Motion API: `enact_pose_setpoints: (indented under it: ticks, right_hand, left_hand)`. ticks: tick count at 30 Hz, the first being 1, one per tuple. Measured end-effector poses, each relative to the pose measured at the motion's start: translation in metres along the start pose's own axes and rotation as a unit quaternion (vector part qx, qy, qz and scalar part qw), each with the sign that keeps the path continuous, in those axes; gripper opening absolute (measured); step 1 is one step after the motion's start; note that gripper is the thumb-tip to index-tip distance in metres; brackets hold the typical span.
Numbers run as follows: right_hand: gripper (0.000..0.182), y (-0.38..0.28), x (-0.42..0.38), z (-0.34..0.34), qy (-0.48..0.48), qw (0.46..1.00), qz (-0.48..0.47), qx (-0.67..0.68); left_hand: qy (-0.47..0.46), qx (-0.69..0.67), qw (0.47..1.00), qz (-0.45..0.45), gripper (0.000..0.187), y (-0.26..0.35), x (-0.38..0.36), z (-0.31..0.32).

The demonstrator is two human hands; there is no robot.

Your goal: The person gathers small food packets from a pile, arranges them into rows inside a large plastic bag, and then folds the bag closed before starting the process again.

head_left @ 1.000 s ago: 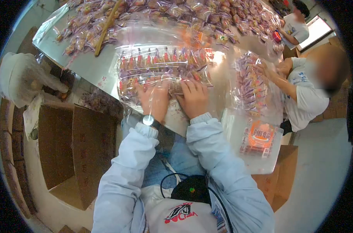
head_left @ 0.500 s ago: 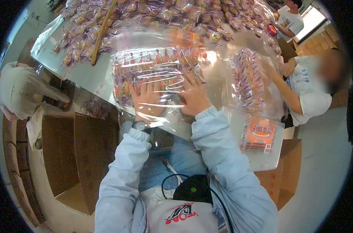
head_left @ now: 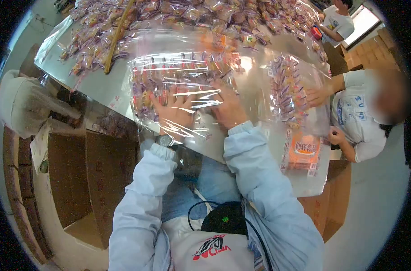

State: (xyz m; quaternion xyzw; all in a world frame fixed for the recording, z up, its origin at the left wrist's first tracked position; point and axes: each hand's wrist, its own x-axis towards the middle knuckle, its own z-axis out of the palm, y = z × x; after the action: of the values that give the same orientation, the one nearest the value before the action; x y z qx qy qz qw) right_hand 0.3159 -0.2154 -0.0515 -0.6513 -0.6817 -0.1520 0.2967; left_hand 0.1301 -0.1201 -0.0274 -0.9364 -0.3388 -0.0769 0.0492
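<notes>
A large clear plastic bag (head_left: 201, 128) lies at the table's near edge, with rows of small wrapped packets (head_left: 169, 67) inside. My left hand (head_left: 176, 110) is under the shiny film, fingers spread against the lower packets. My right hand (head_left: 228, 106), also beneath the film, rests beside the packets at their right end; its fingers are apart, partly hidden by glare. Neither hand grips anything. To the right, a second clear bag (head_left: 259, 110) holds another block of packets (head_left: 289, 92), touched by a co-worker's hand (head_left: 318, 95).
Loose packets (head_left: 192, 13) are heaped across the table's far side, with a wooden stick (head_left: 116, 40) at left. Printed bags (head_left: 305, 151) lie at right. Cardboard boxes (head_left: 70, 180) stand below. People are at right (head_left: 359, 108), far right (head_left: 338, 22) and left (head_left: 25, 104).
My left hand has shifted slightly right and down, its fingers more spread. The co-worker at right has moved one hand down to the table's edge, the other onto the packets.
</notes>
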Motion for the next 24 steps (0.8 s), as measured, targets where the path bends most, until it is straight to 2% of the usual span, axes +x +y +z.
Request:
enact_pose_setpoints:
  ticks: [1,3,5,6,8,9,12,16,17,20,24]
  right_hand:
    - [0.058,-0.003,-0.002,0.002,0.004,1.000,0.028,0.014]
    - [0.064,-0.006,0.003,0.007,0.020,0.996,0.078,0.039]
    - [0.061,-0.005,0.001,0.014,0.032,0.995,0.091,0.014]
    - [0.060,-0.005,0.002,0.015,0.040,0.995,0.096,0.001]
    - [0.060,-0.003,0.001,0.014,0.038,0.997,0.069,-0.023]
    - [0.061,-0.004,0.000,0.013,0.037,0.997,0.057,-0.034]
    - [0.056,-0.004,0.005,0.008,0.023,0.999,0.038,0.000]
    - [0.050,-0.012,0.011,-0.016,0.002,1.000,0.013,0.025]
    - [0.050,-0.010,0.014,-0.020,0.001,0.999,0.000,0.038]
    - [0.051,-0.002,0.010,-0.011,0.002,0.999,0.015,0.035]
    - [0.047,0.001,0.001,0.017,0.019,0.996,0.083,-0.016]
  left_hand:
    - [0.037,-0.009,0.999,-0.002,0.070,0.000,0.001,0.003]
    - [0.034,-0.015,0.999,-0.009,0.071,0.000,0.006,-0.003]
    - [0.010,0.000,1.000,-0.012,0.071,-0.001,0.009,0.004]
    - [0.031,0.012,0.999,-0.008,0.070,-0.002,0.010,0.010]
    - [0.068,0.036,0.997,0.001,0.069,-0.002,0.010,0.023]
    - [0.085,-0.020,0.996,0.028,0.065,-0.001,0.010,-0.001]
    - [0.095,-0.073,0.992,0.043,0.061,-0.008,0.025,0.026]
    - [0.084,-0.018,0.996,0.017,0.060,-0.005,0.023,0.016]
    - [0.031,-0.024,0.999,0.005,0.060,-0.006,0.023,0.014]
    - [0.085,0.021,0.996,0.029,0.059,-0.009,0.024,0.018]
    - [0.102,-0.007,0.995,0.013,0.040,-0.012,0.022,0.021]
